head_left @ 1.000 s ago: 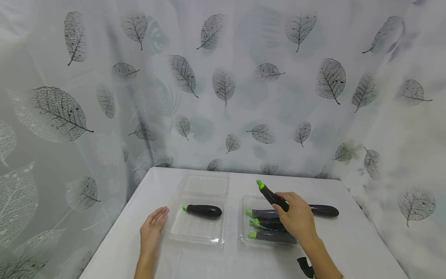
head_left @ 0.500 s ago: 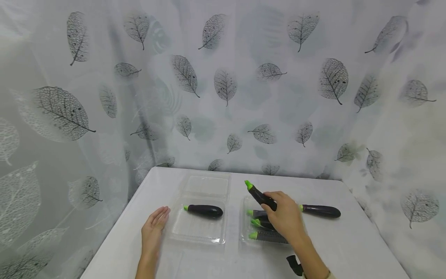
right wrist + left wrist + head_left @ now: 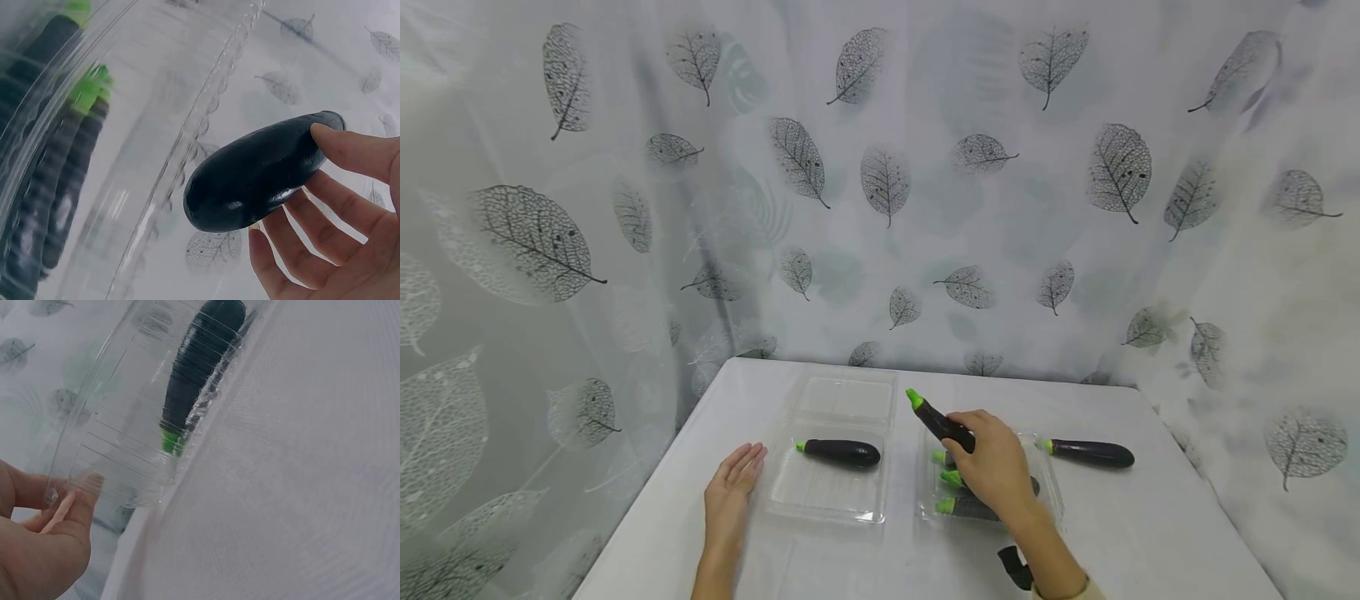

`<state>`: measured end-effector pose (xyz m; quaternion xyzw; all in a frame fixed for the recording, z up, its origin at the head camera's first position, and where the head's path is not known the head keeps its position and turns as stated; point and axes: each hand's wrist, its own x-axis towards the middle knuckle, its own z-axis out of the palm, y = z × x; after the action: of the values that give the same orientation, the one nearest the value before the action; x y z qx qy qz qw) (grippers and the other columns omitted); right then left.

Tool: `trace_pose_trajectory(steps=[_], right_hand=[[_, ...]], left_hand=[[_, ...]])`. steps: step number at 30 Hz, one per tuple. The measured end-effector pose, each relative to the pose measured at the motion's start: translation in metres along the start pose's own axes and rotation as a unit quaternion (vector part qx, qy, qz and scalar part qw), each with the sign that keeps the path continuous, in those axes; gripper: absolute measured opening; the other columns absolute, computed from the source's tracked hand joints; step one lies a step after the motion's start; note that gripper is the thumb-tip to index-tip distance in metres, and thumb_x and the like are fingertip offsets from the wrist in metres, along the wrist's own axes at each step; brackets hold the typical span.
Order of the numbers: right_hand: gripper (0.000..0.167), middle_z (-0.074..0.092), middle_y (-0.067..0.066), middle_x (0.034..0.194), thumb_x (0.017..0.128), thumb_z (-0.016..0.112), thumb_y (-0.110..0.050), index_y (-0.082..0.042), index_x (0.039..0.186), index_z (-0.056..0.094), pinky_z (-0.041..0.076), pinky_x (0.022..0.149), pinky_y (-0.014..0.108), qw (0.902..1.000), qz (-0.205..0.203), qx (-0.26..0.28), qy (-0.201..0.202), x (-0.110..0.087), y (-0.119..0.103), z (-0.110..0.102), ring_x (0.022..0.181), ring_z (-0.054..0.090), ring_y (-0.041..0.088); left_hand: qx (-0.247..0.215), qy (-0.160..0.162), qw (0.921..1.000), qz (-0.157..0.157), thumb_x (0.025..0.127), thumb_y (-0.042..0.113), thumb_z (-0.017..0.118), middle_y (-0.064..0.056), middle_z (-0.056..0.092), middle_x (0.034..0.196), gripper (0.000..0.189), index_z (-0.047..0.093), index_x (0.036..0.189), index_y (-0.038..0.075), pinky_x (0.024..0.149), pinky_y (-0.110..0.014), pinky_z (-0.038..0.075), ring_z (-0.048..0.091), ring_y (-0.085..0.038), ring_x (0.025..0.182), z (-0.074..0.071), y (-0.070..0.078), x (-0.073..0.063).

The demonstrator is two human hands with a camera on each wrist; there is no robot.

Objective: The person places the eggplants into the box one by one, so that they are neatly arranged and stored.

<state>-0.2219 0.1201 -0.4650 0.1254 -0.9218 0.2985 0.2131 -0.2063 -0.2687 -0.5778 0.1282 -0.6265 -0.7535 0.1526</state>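
Note:
My right hand (image 3: 996, 467) grips a dark eggplant (image 3: 940, 421) with a green stem end, tilted above the right clear plastic container (image 3: 1054, 496). In the right wrist view, thumb and fingers pinch this eggplant (image 3: 250, 178) near one end. Several eggplants lie in that container, partly hidden by the hand and forearm. To the left, one eggplant (image 3: 842, 452) lies in another clear container (image 3: 820, 510), its hinged lid (image 3: 846, 400) folded back. Beside its left edge rests my left hand (image 3: 728, 492), fingers fairly straight; the left wrist view shows fingertips at the container's rim (image 3: 69, 447).
Another eggplant (image 3: 1090, 453) lies on the white tabletop (image 3: 1150, 533) right of the right container. A black strap (image 3: 1015, 568) sticks out by the right wrist. Leaf-printed curtains (image 3: 880, 250) hang behind the table and along its sides.
My right hand has moved left with the eggplant, across the right container. More of the eggplant lying at the right has come into sight. The left hand has stayed in place.

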Motion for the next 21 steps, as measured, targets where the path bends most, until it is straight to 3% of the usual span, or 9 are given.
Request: trace_pose_trajectory(steps=[21], right_hand=[[0.034, 0.075, 0.006, 0.112, 0.084, 0.088, -0.018, -0.010, 0.116, 0.078, 0.063, 0.076, 0.042, 0.9994, -0.012, 0.006, -0.033, 0.004, -0.033, 0.032, 0.095, 0.072, 0.024]], left_hand=[[0.001, 0.008, 1.0000, 0.005, 0.106, 0.001, 0.056, -0.022, 0.054, 0.150, 0.045, 0.045, 0.150, -0.002, 0.105, -0.022, 0.052, 0.060, -0.025, 0.134, -0.001, 0.000, -0.002]])
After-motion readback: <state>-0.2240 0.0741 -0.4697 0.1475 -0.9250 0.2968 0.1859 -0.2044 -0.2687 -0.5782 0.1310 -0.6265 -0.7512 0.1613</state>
